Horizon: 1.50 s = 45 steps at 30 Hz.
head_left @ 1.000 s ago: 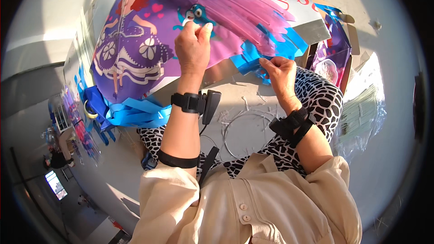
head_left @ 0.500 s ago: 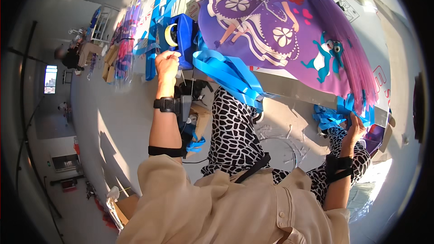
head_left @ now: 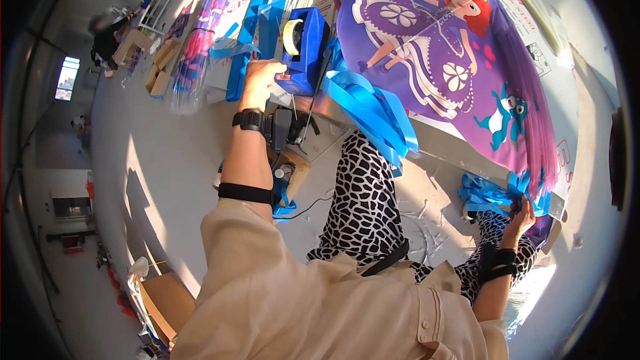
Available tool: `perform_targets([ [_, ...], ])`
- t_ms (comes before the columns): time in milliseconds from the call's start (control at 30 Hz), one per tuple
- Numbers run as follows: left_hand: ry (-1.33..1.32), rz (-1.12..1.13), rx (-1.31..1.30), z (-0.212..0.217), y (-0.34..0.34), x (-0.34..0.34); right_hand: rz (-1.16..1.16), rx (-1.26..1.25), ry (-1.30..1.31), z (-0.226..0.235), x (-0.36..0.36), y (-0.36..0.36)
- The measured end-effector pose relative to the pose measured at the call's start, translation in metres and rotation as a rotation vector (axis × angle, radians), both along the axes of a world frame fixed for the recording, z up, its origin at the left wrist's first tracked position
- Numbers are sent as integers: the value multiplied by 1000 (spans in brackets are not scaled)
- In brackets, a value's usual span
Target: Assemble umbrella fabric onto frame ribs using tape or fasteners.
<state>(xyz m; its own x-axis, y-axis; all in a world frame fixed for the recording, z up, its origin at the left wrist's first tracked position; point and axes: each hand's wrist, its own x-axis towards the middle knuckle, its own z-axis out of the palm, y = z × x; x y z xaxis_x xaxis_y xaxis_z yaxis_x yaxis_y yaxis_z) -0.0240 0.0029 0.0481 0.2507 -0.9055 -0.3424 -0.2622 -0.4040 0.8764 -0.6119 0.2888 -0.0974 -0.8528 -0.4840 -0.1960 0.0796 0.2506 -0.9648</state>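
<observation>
My left hand (head_left: 262,79) is closed, fingers curled together at the near left corner of a blue tape dispenser (head_left: 308,50). Whatever those fingers hold, if anything, is too small to make out. A yellowish tape roll (head_left: 292,37) sits in the dispenser. At the right, my right hand (head_left: 519,221) pinches blue ribbon (head_left: 485,193) by the table's near edge. Just above it hang the purple fringe strips (head_left: 541,140) of a purple printed kite-like sheet (head_left: 427,53), which shows a red-haired cartoon figure and a blue animal. Looped blue ribbon (head_left: 373,113) hangs over the edge between my hands.
Left of the dispenser lie blue strips (head_left: 248,53) and a plastic-wrapped purple and pink bundle (head_left: 203,47). Below the table are a black device (head_left: 281,127) with a cable and scraps on the floor (head_left: 427,233). An open carton (head_left: 167,300) stands at lower left. Another person works far left.
The view has shifted, so the table's things appear farther right. My left hand stays closed by the dispenser. My right hand has moved slightly lower, still at the ribbon.
</observation>
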Motion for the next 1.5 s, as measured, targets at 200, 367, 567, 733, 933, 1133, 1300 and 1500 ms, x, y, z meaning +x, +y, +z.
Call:
perform_targets([
  [200,395,211,12,-6,-6,6,9,51,19,1,-2,-2],
  [367,581,289,-215,-20,15,13,14,39,36,5,1,-3],
  [567,760,338,-224,-60,37,15,8,20,9,3,3,-6],
  [733,933,560,-89,-77,51,-1,16,12,31,-6,-1,-2],
  [933,727,297,-59,-103,72,-9,4,-69,-75,-12,-9,4],
  [1133,214,-504,-433,18,62,-159,-17,-218,-109,-4,15,-11],
  [1300,-54,-1290,-355,50,72,-355,-11,-159,-220,14,13,-9],
  [1500,-131,-1975,-263,-7,71,-508,-23,-86,-260,17,13,-7],
])
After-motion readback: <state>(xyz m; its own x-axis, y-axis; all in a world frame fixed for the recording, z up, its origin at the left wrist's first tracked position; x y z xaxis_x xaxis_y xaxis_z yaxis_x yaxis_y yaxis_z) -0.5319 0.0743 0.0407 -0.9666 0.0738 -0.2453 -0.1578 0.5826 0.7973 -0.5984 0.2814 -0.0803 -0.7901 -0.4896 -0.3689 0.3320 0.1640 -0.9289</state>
